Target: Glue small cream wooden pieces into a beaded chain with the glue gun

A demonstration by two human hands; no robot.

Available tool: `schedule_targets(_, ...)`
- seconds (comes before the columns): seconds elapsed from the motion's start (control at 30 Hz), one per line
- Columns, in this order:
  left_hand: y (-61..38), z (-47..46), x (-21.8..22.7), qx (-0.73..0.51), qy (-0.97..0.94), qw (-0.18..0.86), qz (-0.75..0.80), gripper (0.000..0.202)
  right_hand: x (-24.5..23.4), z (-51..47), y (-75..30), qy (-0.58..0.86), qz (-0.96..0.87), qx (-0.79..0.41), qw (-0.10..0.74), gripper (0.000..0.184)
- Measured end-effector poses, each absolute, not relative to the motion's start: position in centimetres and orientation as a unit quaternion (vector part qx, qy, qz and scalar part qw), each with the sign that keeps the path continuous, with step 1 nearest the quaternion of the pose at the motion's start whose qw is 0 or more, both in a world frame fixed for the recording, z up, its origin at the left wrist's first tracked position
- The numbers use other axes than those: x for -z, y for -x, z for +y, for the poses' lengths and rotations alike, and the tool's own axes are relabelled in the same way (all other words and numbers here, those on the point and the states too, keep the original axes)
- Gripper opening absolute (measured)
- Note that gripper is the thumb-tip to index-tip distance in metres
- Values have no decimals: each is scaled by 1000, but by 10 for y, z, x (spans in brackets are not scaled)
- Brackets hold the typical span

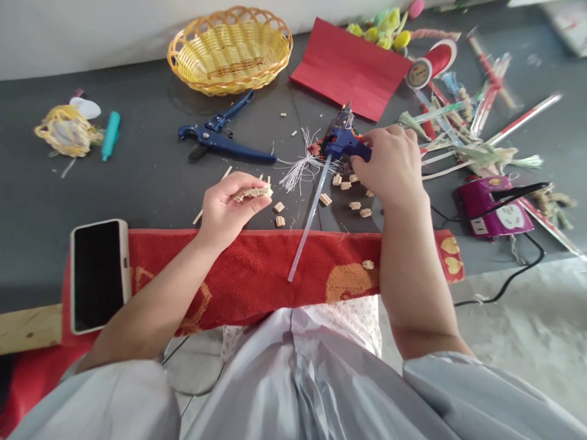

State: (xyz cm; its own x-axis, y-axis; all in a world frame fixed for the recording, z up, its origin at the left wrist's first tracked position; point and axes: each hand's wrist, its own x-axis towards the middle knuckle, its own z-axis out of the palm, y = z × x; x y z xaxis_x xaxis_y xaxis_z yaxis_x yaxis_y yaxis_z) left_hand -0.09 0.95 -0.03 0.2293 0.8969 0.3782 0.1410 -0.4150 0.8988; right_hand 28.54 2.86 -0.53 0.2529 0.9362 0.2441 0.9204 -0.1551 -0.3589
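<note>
My left hand (232,206) pinches a small beige piece with a bumpy, woven-looking surface (251,193) above the table's front part. Thin pale stubs stick up from its top. Fingers of my right hand (392,160) are closed round the handle of a blue glue gun (342,141). A long translucent glue stick (309,222) runs out of its back end toward me, over the red towel (276,260). Between the hands lie several small pale wooden-looking pieces (326,199). A bundle of thin white strands (298,171) is beside the gun.
A yellow wicker basket (230,51), a blue plier-like tool (232,141) and red paper (350,68) lie farther back. At right are a thread spool (431,65), tangled straws and tassels, and a purple power socket (496,208) with a black cable. A phone (100,274) rests at left.
</note>
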Motion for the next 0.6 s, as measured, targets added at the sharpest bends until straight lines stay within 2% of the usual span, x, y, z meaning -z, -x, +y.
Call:
schedule_targets(0.13, 0, 9, -1, -491, -685, 387, 373, 31, 14, 35, -282, 737, -630, -15, 245, 39)
schedule_targets(0.4, 0, 9, 1, -508, -682, 392, 352, 31, 26, 40, -277, 726, -649, -43, 224, 32)
schedule_targets(0.6, 2, 10, 4, -515, -672, 395, 356, 33, 11, 30, -280, 688, -659, -16, 304, 30)
